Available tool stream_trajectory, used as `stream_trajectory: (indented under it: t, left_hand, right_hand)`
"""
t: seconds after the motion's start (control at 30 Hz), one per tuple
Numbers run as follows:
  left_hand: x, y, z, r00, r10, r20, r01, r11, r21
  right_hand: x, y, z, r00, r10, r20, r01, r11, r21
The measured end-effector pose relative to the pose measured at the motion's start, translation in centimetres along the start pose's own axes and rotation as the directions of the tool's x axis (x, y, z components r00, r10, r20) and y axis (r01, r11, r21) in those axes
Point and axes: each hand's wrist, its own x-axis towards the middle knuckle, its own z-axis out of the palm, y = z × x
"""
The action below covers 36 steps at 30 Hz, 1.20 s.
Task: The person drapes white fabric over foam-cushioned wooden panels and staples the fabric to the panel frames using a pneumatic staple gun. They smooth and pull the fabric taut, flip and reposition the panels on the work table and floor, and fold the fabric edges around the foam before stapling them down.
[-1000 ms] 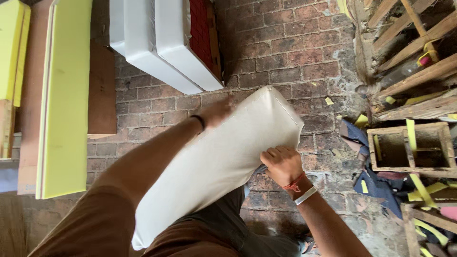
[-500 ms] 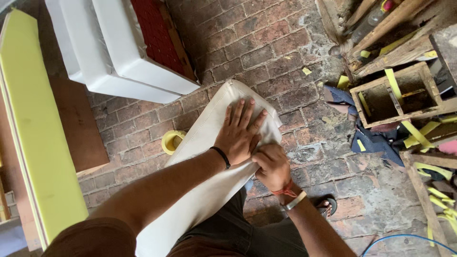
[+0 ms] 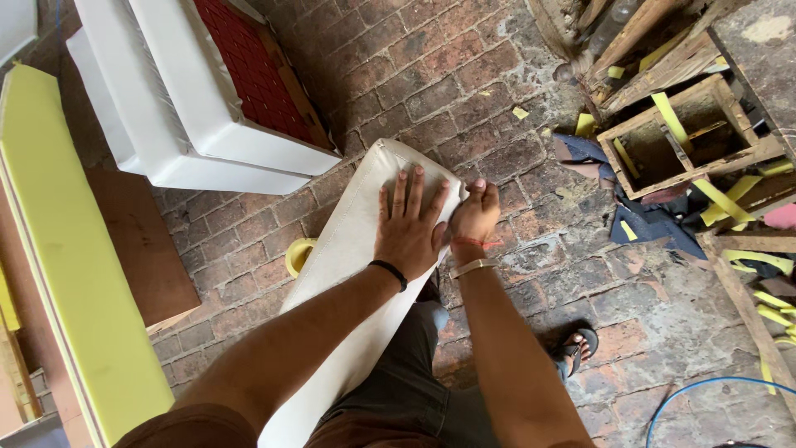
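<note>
Two hands at work on one long white cushion (image 3: pixel 348 249), propped slantwise along the lap with its far end reaching out over the brick floor (image 3: pixel 398 91), just short of the white upholstered seats (image 3: pixel 166 124) toward the floor's far left. Pinned from above by the left hand (image 3: pixel 410 228), palm flat, fingers (image 3: pixel 400 189) apart and spread across the cover near its far right corner. Gripped at the right edge by the right hand (image 3: pixel 474 214), fingers (image 3: pixel 489 197) curled together, seemingly clamped on the seam, though the pinch itself is hidden behind the knuckles. By the look of it, smoothing and tightening the cover at that corner: holding with one hand, drawing the edge with the other. Any further pull there calls for steady pressure from the flat palm, so as not to let the cover slip, and for a firm pinch at the seam. Beside the cushion's left edge, down on the floor, a yellow tape roll (image 3: pixel 297 255); at the floor's left edge a yellow foam slab (image 3: pixel 58 249); toward the far right corner a wooden crate (image 3: pixel 688 137) among scraps. Against a second ago: cushion then raised and tilted up, left hand behind it out of sight; now lowered, with the palm on top. Against half a second ago: much the same hold.
</note>
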Motion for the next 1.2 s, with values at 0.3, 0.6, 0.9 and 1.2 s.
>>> stream_trajectory:
  t: [0.3,0.6,0.9,1.2]
  left_hand:
    - [3.5,2.2,-0.8,0.842,-0.491,0.224,0.514,0.856,-0.051]
    - [3.0,2.8,-1.3,0.847,-0.495,0.194,0.487,0.869,0.088]
    - [3.0,4.9,-1.6,0.845,-0.509,0.166,0.504,0.861,0.077]
    - [3.8,4.6,-0.8,0.862,-0.499,0.095,0.488,0.865,0.115]
  right_hand:
    - [1.1,-0.1,2.5,0.994,0.042,0.103,-0.066,0.968,0.240]
    - [5.6,-9.0,-19.0,0.887,-0.462,-0.013,0.444,0.859,-0.255]
    - [18.9,-17.4,-42.7,0.937,-0.350,-0.006,0.181,0.498,-0.848]
    - [15.4,-18.3,-40.5,0.901,-0.329,0.285,0.406,0.399,-0.822]
